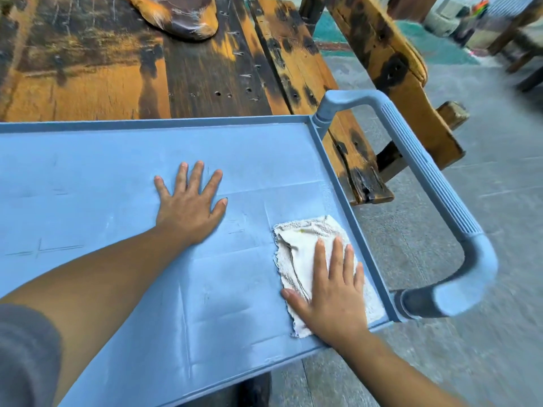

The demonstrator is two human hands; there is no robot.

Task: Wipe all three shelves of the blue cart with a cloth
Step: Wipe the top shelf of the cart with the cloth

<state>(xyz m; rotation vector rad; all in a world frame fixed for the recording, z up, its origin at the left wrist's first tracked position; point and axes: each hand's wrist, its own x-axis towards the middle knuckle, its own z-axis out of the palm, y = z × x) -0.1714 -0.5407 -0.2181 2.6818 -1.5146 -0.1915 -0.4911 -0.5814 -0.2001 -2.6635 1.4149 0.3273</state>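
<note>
Cloth (pixel 296 259) lies under my right hand (pixel 335 301) at the right end of the blue cart's top shelf (pixel 117 177), just inside the raised rim on that side. It is a white, nubbly terry rag, rumpled into folds, with one frayed edge toward the shelf's middle and its near corner close to the front lip. I press on it with my palm flat and my fingers (pixel 338 254) stretched out side by side, thumb out to the left; nothing is pinched or gripped, the hand only bears down on the fabric.

My left hand (pixel 191 210) rests bare on the shelf further in, well apart from the rag, fingers spread wide and palm down against the plastic. It holds nothing. The forearm runs back toward me, and a grey sleeve (pixel 26 356) shows at the lower left corner.

The shelf surface is dull blue with faint scratches, pale streaks and moulded lines. At the right end the cart's handle (pixel 435 183) loops out past the rim, ribbed along its far bar, its near corner blurred.

Beyond the cart's far edge stands a dark, orange-stained wooden table (pixel 147 69) with nail holes in its planks, and to its right a wooden bench (pixel 393 71) of the same timber. Grey floor (pixel 484 333) shows beneath the handle. The lower shelves are hidden from this angle.
</note>
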